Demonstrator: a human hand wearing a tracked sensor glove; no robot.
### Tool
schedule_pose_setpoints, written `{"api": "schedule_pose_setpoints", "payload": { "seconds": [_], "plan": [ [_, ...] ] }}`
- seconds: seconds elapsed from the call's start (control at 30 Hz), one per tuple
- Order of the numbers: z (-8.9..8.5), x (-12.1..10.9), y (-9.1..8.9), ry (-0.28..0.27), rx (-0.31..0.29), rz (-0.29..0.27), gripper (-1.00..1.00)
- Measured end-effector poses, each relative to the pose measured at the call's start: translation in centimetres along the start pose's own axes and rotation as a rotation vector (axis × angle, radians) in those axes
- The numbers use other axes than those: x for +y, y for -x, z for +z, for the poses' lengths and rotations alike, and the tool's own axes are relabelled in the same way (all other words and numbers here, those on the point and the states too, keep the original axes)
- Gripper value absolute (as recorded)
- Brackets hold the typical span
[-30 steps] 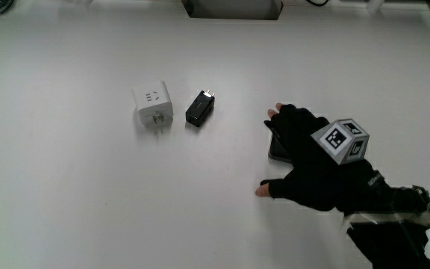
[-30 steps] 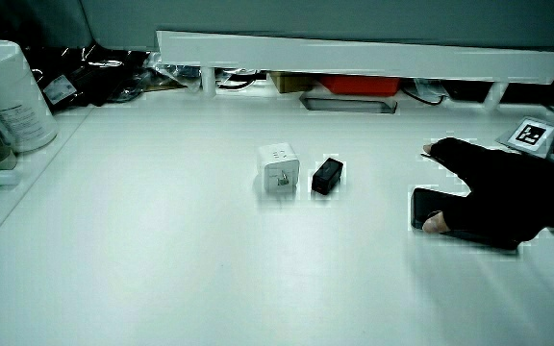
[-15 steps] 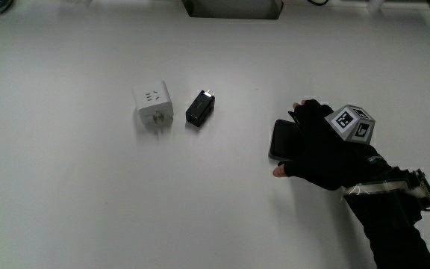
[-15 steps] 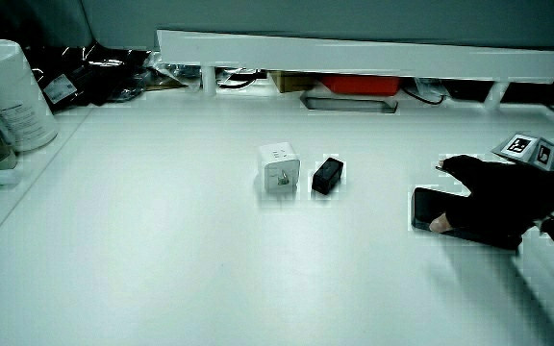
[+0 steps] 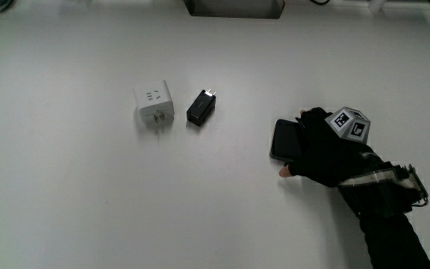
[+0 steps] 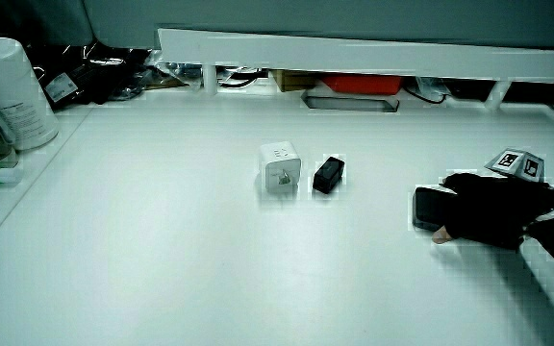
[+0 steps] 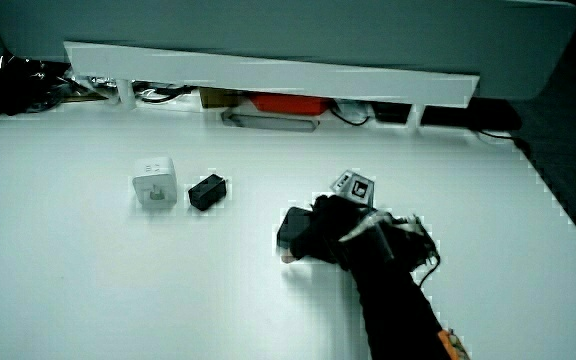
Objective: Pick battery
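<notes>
On the white tabletop (image 5: 66, 202), the largest thing in play is the hand (image 5: 327, 153) in its black glove, lying low with its forearm (image 5: 387, 224) running back toward the person. A small patterned cube (image 5: 349, 124) sits on the back of the glove, and both side views show it too (image 6: 514, 163) (image 7: 354, 186). The grip is closed around the battery (image 5: 283, 139), a flat black slab that rests on the tabletop with part of it hidden under the glove; fingers (image 5: 313, 119) curl over the slab's edge farther from the person, and the thumb tip (image 5: 284, 172) shows at the nearer edge. In a side view the slab's free end (image 6: 426, 207) pokes out from the glove. Well apart from the hand stands a white cube-shaped plug adapter (image 5: 154, 104), and just beside it, between adapter and battery, lies a smaller black adapter (image 5: 200, 108).
</notes>
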Motion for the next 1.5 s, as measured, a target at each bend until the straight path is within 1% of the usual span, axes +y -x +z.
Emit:
{"api": "schedule_pose_setpoints", "payload": {
  "seconds": [0.03, 0.07, 0.1, 0.13, 0.23, 0.27, 0.3, 0.33, 0.37, 0.4, 0.43, 0.47, 0.5, 0.6, 0.63, 0.7, 0.73, 0.8, 0.83, 0.87, 0.9, 0.93, 0.97, 1.0, 1.07, 1.1, 1.13, 1.17, 1.2, 1.23, 1.27, 1.3, 1.33, 1.43, 1.5],
  "plan": [
    [-0.1, 0.2, -0.2, 0.022, 0.003, -0.003, 0.0],
    [-0.2, 0.2, -0.1, 0.021, 0.005, -0.001, 0.0],
    [-0.2, 0.2, -0.1, 0.013, -0.006, -0.009, 0.0],
    [-0.5, 0.6, -0.6, 0.02, -0.008, -0.025, 0.0],
    [-0.6, 0.7, -0.6, 0.025, -0.004, -0.024, 0.0],
    [-0.5, 0.7, -0.6, 0.022, -0.011, -0.026, 0.0],
    [-0.7, 1.1, -1.0, 0.022, -0.015, -0.04, 0.0],
    [-0.7, 0.9, -0.8, 0.027, -0.019, -0.036, 0.0],
    [-0.6, 0.8, -0.6, 0.017, -0.024, -0.033, 0.0],
    [-0.6, 1.1, -0.7, 0.032, -0.025, -0.038, 0.0],
    [-0.4, 0.8, -0.4, 0.03, -0.027, -0.038, 0.05],
    [-0.4, 1.0, -0.5, 0.024, -0.046, -0.052, 0.1],
    [-0.5, 1.2, -0.6, 0.028, -0.049, -0.056, 0.14],
    [-0.5, 1.0, -0.7, 0.034, -0.041, -0.057, 0.29],
    [-0.4, 0.8, -0.5, 0.014, -0.049, -0.05, 0.33],
    [-0.4, 1.0, -0.6, 0.004, -0.058, -0.058, 0.43],
    [-0.3, 0.9, -0.6, -0.009, -0.056, -0.054, 0.48],
    [0.0, 0.5, -0.3, -0.039, -0.057, -0.029, 0.57],
    [0.0, 0.7, -0.4, -0.055, -0.064, -0.029, 0.62],
    [0.2, 0.5, -0.1, -0.072, -0.071, -0.022, 0.67],
    [0.2, 0.5, -0.1, -0.073, -0.079, -0.027, 0.71],
    [0.3, 0.4, -0.1, -0.089, -0.079, -0.01, 0.76],
    [0.3, 0.4, -0.2, -0.094, -0.067, -0.005, 0.81],
    [0.4, 0.2, -0.2, -0.11, -0.068, 0.002, 0.86],
    [0.3, 0.3, -0.4, -0.126, -0.065, 0.014, 0.95],
    [0.3, 0.3, -0.5, -0.12, -0.051, 0.026, 1.0],
    [0.3, 0.2, -0.5, -0.135, -0.062, 0.027, 1.0],
    [0.2, 0.2, -0.6, -0.14, -0.06, 0.027, 1.0],
    [0.3, -0.1, -0.4, -0.147, -0.058, 0.041, 1.0],
    [0.2, -0.1, -0.5, -0.152, -0.06, 0.037, 1.0],
    [0.2, -0.1, -0.7, -0.152, -0.057, 0.038, 1.0],
    [0.4, -0.6, -0.4, -0.162, -0.044, 0.049, 1.0],
    [0.4, -0.5, -0.6, -0.165, -0.043, 0.044, 1.0],
    [0.7, -1.0, 0.2, -0.18, -0.069, 0.069, 1.0],
    [1.2, -2.1, 1.8, -0.18, -0.081, 0.108, 1.0]
  ]
}}
